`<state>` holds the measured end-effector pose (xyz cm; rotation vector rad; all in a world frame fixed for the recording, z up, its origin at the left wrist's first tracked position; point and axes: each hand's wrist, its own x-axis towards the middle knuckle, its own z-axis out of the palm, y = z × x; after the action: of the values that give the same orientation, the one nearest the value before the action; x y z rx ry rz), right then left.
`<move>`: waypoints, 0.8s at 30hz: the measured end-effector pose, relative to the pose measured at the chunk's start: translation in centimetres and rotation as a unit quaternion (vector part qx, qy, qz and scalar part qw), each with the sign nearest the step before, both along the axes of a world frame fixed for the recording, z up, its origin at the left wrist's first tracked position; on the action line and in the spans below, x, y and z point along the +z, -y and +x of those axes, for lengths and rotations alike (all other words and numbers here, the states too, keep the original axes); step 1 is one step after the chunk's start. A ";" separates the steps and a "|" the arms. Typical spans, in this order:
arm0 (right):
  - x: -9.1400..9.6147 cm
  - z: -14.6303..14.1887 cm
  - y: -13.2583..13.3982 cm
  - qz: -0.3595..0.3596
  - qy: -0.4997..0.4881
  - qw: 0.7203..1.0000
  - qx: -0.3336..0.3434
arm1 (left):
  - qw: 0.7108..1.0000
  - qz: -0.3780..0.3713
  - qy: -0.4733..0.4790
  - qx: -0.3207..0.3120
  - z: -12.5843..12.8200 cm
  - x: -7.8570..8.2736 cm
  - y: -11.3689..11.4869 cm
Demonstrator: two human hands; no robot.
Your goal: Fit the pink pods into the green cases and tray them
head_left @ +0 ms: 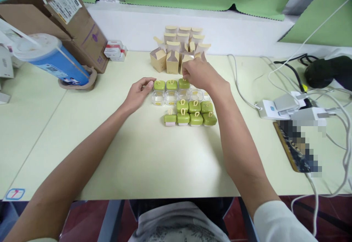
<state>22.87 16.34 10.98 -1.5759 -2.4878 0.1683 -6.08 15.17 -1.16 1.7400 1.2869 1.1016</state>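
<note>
Several small green-lidded containers with yellow loops stand in rows at the table's middle, with clear open containers in a row behind them. My right hand hovers over the back row, fingers pinched on the lid of a green container. My left hand rests on the table with fingers curled, its fingertips touching the leftmost green container of the back row. Behind stands a stack of small tan cardboard boxes.
A blue cup with a lid and straw lies in a holder at left, before brown cardboard boxes. A small red-white box sits by the wall. Cables, white adapters and a black object crowd the right side.
</note>
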 end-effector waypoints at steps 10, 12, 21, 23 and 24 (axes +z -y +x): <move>0.4 -0.3 0.3 -0.066 -0.017 0.998 -0.007 | 1.000 -0.003 -0.003 0.001 0.0 0.0 0.0; 0.5 -0.1 0.2 -0.084 -0.018 0.996 0.006 | 1.000 -0.006 0.000 0.001 0.0 0.0 0.1; 0.8 0.2 0.1 -0.099 -0.011 0.995 0.027 | 1.000 -0.006 -0.002 0.004 0.0 0.0 0.0; 0.8 0.1 0.1 -0.095 -0.002 0.995 0.024 | 1.000 -0.006 0.001 0.002 0.0 0.0 0.0; 0.8 0.1 0.2 -0.093 0.003 0.995 0.024 | 1.000 -0.005 0.001 0.003 0.0 0.0 0.0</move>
<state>22.92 16.19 11.78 -1.5859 -2.5804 0.4149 -6.09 15.18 -1.19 1.7285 1.2944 1.0975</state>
